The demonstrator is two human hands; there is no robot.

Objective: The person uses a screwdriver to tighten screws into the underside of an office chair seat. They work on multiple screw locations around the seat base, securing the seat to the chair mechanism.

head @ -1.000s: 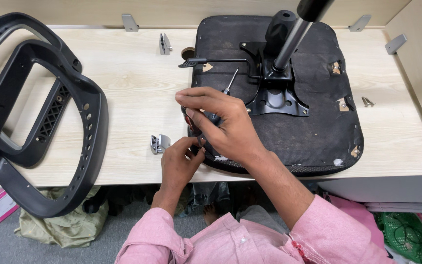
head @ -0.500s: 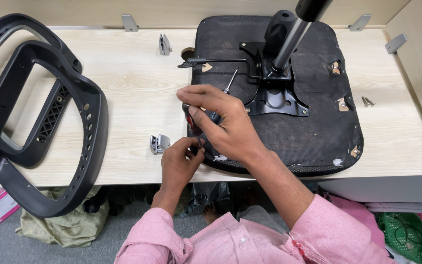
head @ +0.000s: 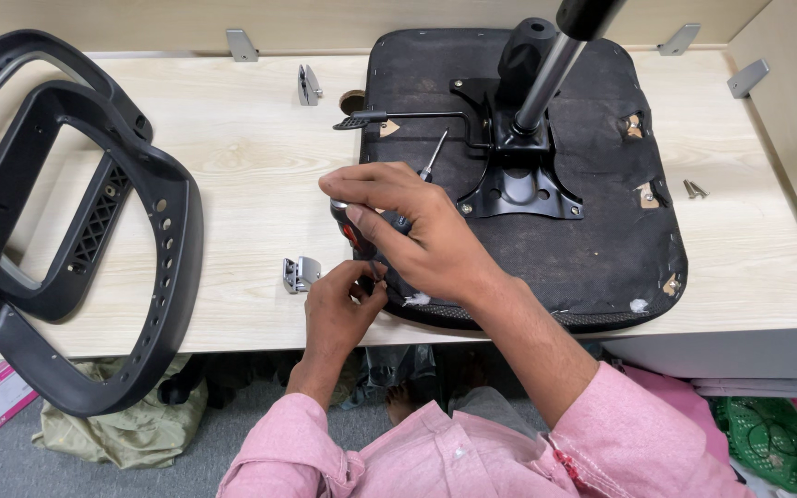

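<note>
Screwdriver [head: 366, 231], red-and-black handled, is gripped in the right hand [head: 417, 231] at the left edge of the upturned black seat base [head: 583, 249] on the wooden table [head: 242, 184]. Something small, too hidden to tell, is pinched by the left hand [head: 339, 309] just below, near a metal bracket [head: 301, 274].

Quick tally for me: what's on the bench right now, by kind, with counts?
Upturned black seat base with gas-lift column: 1
Black chair frames: 2, nested
Loose silver brackets: 2
Loose screws: 2, it seems
Screwdriver, under right hand; left hand below: 1
Total: 8
</note>
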